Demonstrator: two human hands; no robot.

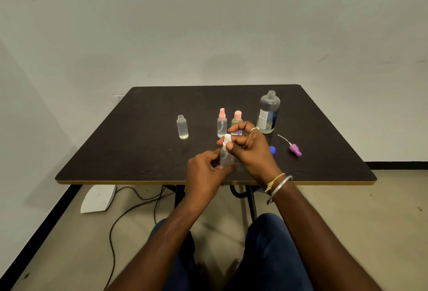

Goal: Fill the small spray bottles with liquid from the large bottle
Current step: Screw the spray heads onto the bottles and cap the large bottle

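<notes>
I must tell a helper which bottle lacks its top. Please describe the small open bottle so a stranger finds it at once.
On the dark table, look to the left side, far from the large bottle. A small clear bottle stands upright there, alone. Unlike the two pink-topped bottles to its right, its threaded neck is open, with no top.

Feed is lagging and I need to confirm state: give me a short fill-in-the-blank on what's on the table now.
The left hand grips a small clear bottle while the right hand pinches its ___ spray top.
The large bottle stands with no ___ on its neck.
The loose spray head lying on the table is ___.
Missing words: white; cap; purple.
</notes>
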